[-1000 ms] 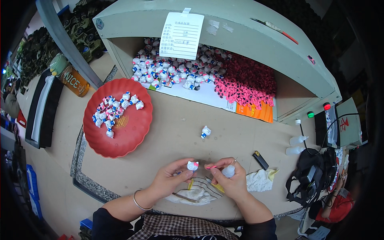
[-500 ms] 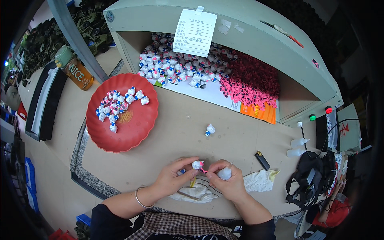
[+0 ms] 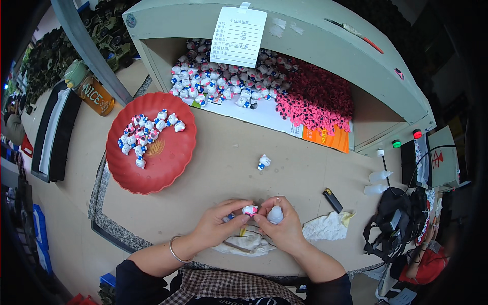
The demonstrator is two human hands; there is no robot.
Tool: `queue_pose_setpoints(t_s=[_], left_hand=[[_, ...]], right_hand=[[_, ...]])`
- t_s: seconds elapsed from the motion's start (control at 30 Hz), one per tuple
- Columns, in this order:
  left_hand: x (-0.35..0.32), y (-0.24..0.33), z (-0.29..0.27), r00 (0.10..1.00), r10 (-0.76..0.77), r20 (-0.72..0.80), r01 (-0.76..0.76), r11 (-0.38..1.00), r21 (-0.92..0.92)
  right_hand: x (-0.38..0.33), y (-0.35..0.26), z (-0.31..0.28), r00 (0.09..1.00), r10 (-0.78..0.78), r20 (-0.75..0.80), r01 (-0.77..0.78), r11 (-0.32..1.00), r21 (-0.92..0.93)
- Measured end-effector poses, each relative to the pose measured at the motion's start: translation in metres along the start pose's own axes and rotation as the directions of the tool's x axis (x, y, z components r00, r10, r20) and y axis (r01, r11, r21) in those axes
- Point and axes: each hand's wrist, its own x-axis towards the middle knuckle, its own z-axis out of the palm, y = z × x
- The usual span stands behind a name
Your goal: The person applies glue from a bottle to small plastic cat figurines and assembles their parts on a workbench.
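Note:
My left hand [image 3: 222,220] is closed around a small white, blue and pink figurine [image 3: 249,210], its head showing between the fingertips. At the figurine's side, my right hand [image 3: 287,226] presses with thumb and forefinger. A pink part shows against the white head there, partly hidden by the fingers. Tucked in that same right hand is a small translucent squeeze bottle [image 3: 275,215] with a thin needle tip pointing up. Another figurine [image 3: 264,161] lies alone on the table farther off. Under my hands rests a whitish cloth [image 3: 248,245].
A red scalloped plate [image 3: 173,165] with several figurines stands at left. At the back, a shelf [image 3: 378,129] holds piled figurines and pink parts [image 3: 310,113]. On the right are a black lighter [image 3: 333,200], a crumpled cloth [image 3: 327,227] and small bottles [image 3: 376,189].
My right hand has moved in against the figurine, bringing the pink part onto its head. The bottle in that hand has tilted more upright. The whole view has shifted slightly.

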Motion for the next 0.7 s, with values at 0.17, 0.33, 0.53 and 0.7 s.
queue_pose_setpoints(t_s=[0.17, 0.33, 0.53, 0.7], left_hand=[[0.000, 0.009, 0.001, 0.991, -0.126, 0.037, 0.130, 0.983, -0.128], [-0.001, 0.006, 0.000, 0.975, -0.216, 0.051, 0.222, 0.954, -0.201], [0.000, 0.009, 0.002, 0.970, -0.232, 0.067, 0.240, 0.956, -0.169], [0.002, 0.017, -0.002, 0.979, -0.133, -0.153, 0.088, 0.958, -0.274]], right_hand=[[0.001, -0.006, 0.000, 1.000, 0.009, 0.024, -0.010, 1.000, 0.026], [0.004, 0.001, 0.000, 0.997, -0.039, 0.062, 0.040, 0.999, -0.020], [0.004, 0.012, -0.002, 0.987, -0.150, 0.059, 0.155, 0.983, -0.097], [0.008, 0.004, -0.001, 0.994, -0.095, 0.058, 0.091, 0.994, 0.068]])
